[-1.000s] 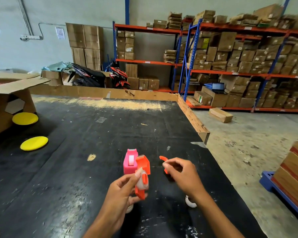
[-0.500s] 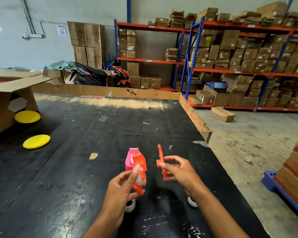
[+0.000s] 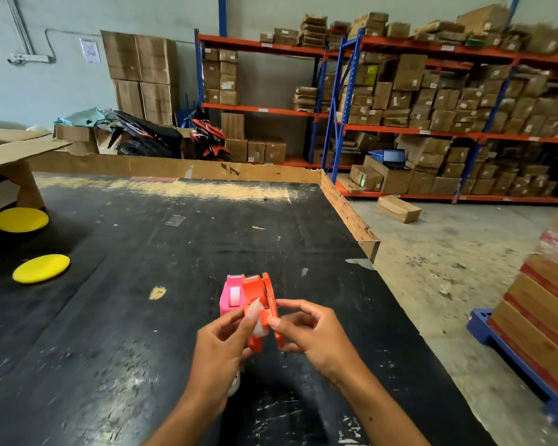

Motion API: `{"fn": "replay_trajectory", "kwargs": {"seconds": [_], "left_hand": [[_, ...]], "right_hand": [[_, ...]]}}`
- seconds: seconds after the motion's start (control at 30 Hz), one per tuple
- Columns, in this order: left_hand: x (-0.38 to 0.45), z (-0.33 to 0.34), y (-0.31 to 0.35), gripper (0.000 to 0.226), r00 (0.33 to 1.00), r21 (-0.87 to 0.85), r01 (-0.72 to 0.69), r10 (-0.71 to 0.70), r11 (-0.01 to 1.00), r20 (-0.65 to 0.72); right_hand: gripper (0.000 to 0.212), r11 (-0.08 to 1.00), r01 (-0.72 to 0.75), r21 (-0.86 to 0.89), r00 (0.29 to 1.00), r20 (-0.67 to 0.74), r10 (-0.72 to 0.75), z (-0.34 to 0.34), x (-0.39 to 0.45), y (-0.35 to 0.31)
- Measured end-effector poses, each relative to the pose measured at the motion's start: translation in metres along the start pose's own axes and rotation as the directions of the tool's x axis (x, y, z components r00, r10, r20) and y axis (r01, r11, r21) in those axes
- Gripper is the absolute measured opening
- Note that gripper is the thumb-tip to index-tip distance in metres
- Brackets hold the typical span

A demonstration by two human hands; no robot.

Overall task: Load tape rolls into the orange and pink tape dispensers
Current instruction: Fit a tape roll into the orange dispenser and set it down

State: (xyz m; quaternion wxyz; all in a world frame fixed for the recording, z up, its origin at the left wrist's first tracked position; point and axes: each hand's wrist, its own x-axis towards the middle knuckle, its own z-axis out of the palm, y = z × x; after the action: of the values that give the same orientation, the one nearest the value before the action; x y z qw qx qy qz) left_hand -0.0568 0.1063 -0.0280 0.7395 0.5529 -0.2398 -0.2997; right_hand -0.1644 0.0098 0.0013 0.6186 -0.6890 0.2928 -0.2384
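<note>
I hold the orange tape dispenser (image 3: 255, 304) above the black table (image 3: 142, 317), in front of my chest. My left hand (image 3: 223, 342) grips its body, thumb lying over the white tape roll (image 3: 260, 328) inside it. My right hand (image 3: 310, 329) presses the orange side cover (image 3: 271, 297) against the body's right side. The pink dispenser (image 3: 231, 296) stands upright on the table just behind and left of the orange one, a white roll showing in its window. A white tape roll (image 3: 235, 383) peeks out below my left wrist.
Two yellow discs (image 3: 41, 268) (image 3: 20, 219) lie at the table's left, beside an open cardboard box (image 3: 10, 169). A wooden rim (image 3: 348, 214) bounds the table's far and right sides. Stacked cartons on a blue pallet (image 3: 512, 358) stand on the floor to the right.
My right hand has carried the orange side cover leftward from apart to against the dispenser body. The left hand has raised the body slightly toward the pink dispenser.
</note>
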Motion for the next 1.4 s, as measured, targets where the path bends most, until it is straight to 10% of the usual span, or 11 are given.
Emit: {"fn": "replay_trajectory", "kwargs": {"seconds": [0.5, 1.4], "left_hand": [[-0.004, 0.006, 0.017, 0.032, 0.994, 0.047, -0.049, 0.045, 0.998, 0.1], [0.007, -0.003, 0.035, 0.045, 0.983, 0.094, -0.061, 0.043, 0.994, 0.177]], "right_hand": [[0.021, 0.969, 0.246, 0.001, 0.969, -0.038, -0.246, 0.004, -0.008, 0.009], [0.042, 0.947, 0.271, -0.17, 0.962, 0.026, -0.271, -0.001, 0.015, -0.025]]}}
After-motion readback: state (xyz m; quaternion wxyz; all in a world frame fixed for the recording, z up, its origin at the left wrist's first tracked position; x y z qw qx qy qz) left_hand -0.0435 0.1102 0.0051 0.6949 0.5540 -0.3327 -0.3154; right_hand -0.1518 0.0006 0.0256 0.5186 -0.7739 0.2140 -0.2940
